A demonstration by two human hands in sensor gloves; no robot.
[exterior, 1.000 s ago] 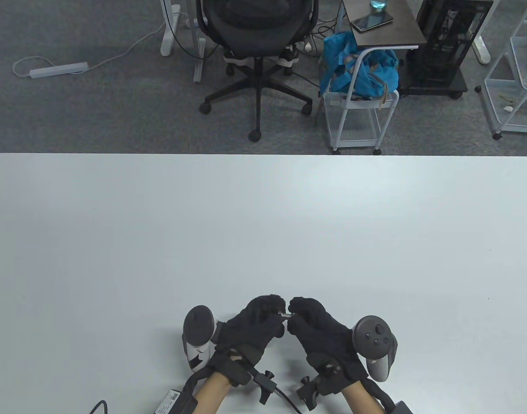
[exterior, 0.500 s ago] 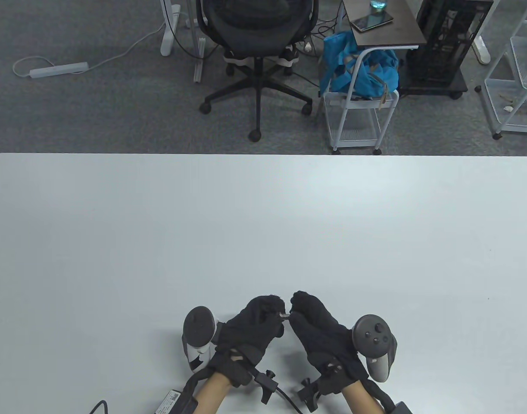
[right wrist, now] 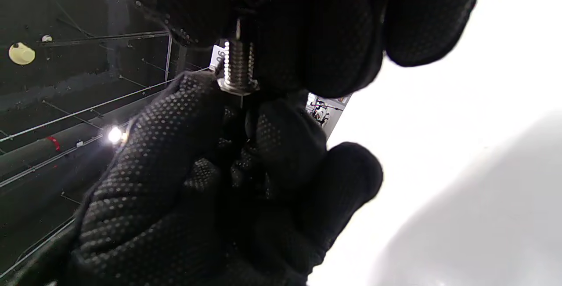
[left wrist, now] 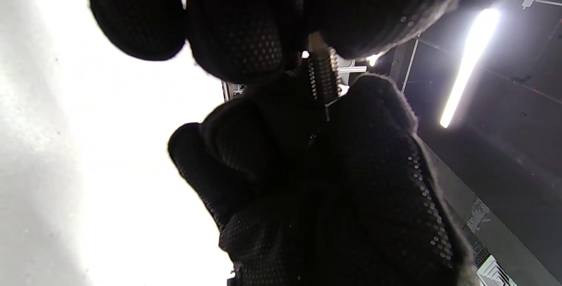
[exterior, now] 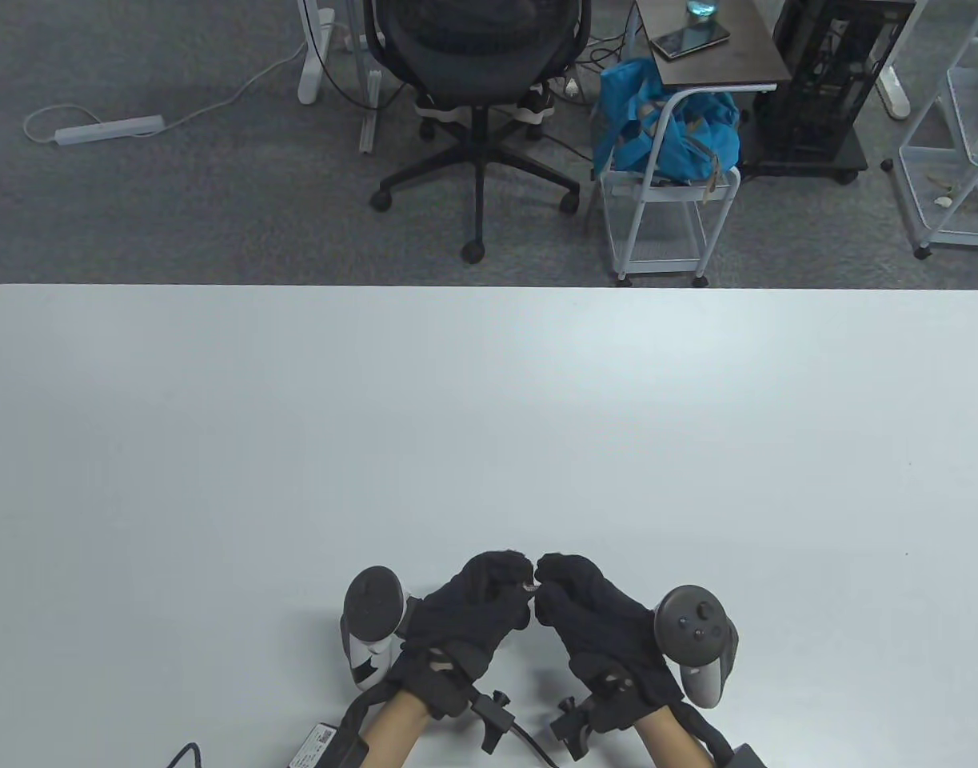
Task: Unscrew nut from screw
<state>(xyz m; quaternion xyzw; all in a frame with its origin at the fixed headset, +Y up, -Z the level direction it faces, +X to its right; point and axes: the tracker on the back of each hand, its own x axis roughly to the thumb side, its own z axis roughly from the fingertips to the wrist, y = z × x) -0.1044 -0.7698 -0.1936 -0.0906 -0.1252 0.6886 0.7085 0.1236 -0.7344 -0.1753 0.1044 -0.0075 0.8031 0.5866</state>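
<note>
A small threaded metal screw (exterior: 528,588) is held level between my two black-gloved hands, just above the table's near edge. My left hand (exterior: 514,578) pinches its left end; the threads show in the left wrist view (left wrist: 323,75). My right hand (exterior: 548,578) pinches the other end, where a thin metal edge, the nut (left wrist: 327,103), sits against its fingers (left wrist: 377,114). In the right wrist view the threaded shaft (right wrist: 237,62) ends in a wider metal collar (right wrist: 237,86) at the left hand's thumb (right wrist: 175,119). Both ends are mostly hidden by fingers.
The white table (exterior: 489,416) stretches away from the hands. Beyond its far edge stand an office chair (exterior: 477,48), a white cart with a blue bag (exterior: 664,128) and a wire rack (exterior: 956,144).
My right hand's fingers lifted and shifted on the screw's end, then curled back down to it. My left hand has stayed almost still. The screw has stayed between the hands.
</note>
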